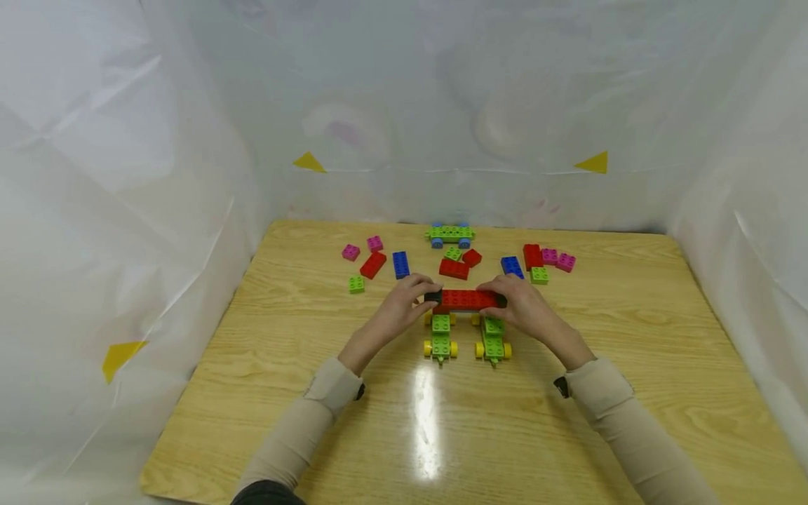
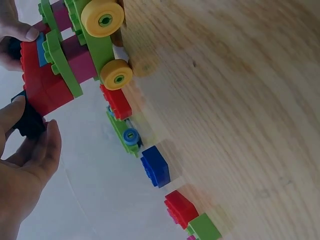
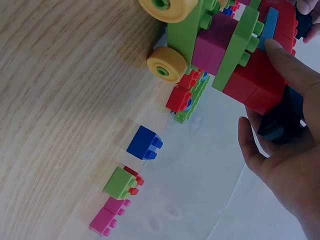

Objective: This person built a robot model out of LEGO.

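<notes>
A toy-brick build stands on the wooden table, with a row of red bricks [image 1: 468, 300] across the top. Two green wheeled bases [image 1: 440, 342] with yellow wheels sit side by side below it. Purple bricks [image 3: 215, 44] and green bricks [image 3: 241, 47] link bases and top, and a blue piece [image 3: 270, 29] shows under the red. My left hand [image 1: 402, 303] pinches a black brick [image 2: 30, 120] at the left end. On the right end, my right hand [image 1: 525, 306] holds another black brick [image 3: 282, 120], its thumb pressed along the red brick's side.
Behind the build lie red bricks [image 1: 454, 269], a green wheeled base [image 1: 449, 233] with blue wheels, and blue bricks [image 1: 400, 265]. Pink bricks [image 1: 351, 252] and small green bricks [image 1: 356, 284] are scattered at both sides. White sheeting [image 1: 442, 105] encloses the table's back and sides.
</notes>
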{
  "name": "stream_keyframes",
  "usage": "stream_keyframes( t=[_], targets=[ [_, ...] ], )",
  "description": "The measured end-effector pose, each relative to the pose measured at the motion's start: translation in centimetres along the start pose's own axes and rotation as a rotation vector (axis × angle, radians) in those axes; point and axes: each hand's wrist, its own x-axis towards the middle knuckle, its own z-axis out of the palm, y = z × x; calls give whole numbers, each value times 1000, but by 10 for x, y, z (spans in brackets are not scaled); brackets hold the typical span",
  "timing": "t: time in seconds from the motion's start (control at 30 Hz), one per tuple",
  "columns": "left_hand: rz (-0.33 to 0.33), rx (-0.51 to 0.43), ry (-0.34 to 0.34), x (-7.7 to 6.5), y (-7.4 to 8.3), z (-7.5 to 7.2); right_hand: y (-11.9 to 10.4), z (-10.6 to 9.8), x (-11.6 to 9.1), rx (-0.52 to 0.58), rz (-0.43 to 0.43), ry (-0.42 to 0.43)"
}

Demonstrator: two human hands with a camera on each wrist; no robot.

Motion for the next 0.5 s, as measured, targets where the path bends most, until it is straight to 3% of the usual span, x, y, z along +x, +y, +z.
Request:
stream_keyframes(
  t=[0.5],
  targets=[
    [-77,-89,34,-2,-3,14,0,1,-1,14,-1,27]
  ],
)
